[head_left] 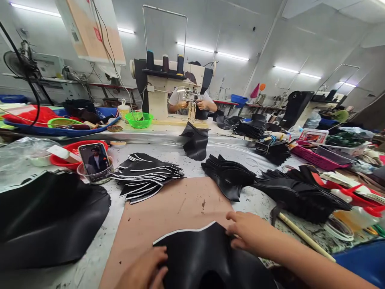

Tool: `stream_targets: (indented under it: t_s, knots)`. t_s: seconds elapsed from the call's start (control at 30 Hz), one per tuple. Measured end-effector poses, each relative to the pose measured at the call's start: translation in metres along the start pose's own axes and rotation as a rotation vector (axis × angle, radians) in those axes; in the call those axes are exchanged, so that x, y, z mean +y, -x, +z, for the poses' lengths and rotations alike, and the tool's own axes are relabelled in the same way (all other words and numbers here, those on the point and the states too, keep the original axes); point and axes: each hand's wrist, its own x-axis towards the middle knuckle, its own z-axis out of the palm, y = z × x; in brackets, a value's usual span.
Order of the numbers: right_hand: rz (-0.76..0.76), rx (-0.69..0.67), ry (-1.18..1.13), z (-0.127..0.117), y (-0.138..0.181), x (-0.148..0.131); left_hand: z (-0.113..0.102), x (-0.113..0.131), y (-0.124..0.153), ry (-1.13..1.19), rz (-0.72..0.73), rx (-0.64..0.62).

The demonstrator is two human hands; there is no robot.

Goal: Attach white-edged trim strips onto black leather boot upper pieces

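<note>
A black leather-like piece [192, 253] with a white strip along its far edge lies in front of me, partly over a pinkish-brown work sheet [180, 208]. My left hand [144, 269] rests at its left edge, fingers bent and thumb apart from them. At the upper right corner, the spread fingers of my right hand [246, 233] touch the piece. Beyond the sheet on the left is a fanned stack of white-edged black pieces [147, 174]. Another stack of black pieces [227, 174] sits to its right. The near end of the piece is cut off by the frame.
On the left lie a large black piece [51, 216] and a phone [94, 160] propped in a clear cup. Further right are more black stacks [297, 190], a wooden stick [305, 237] and red containers. Across the table a person works behind a sewing machine [158, 100].
</note>
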Motion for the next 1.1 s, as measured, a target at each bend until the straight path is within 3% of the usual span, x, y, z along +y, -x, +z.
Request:
stream_targets:
  t_s: [0.07, 0.13, 0.3, 0.53, 0.67, 0.9, 1.1]
  knots:
    - [-0.154, 0.03, -0.074, 0.008, -0.033, -0.023, -0.001, -0.004, -0.006, 0.073, -0.195, 0.194]
    - [-0.287, 0.009, -0.2, 0.021, -0.063, -0.05, 0.001, -0.004, -0.011, 0.132, -0.292, 0.245]
    - [-0.304, 0.037, -0.624, 0.06, -0.105, -0.097, 0.008, 0.007, -0.014, 0.351, -0.431, 0.266]
    - [-0.279, 0.187, -0.774, 0.074, -0.104, -0.101, -0.003, 0.011, -0.02, 0.791, -0.649, 0.18]
    - [-0.253, 0.301, -0.798, 0.074, -0.1, -0.104, -0.003, 0.02, -0.022, 0.86, -0.652, 0.216]
    - [-0.2, 0.376, -0.658, 0.071, -0.098, -0.105, -0.002, 0.031, -0.024, 0.704, -0.543, 0.312]
    - [-0.331, 0.429, -0.47, 0.073, -0.097, -0.102, 0.004, 0.031, -0.024, 0.636, -0.541, 0.353]
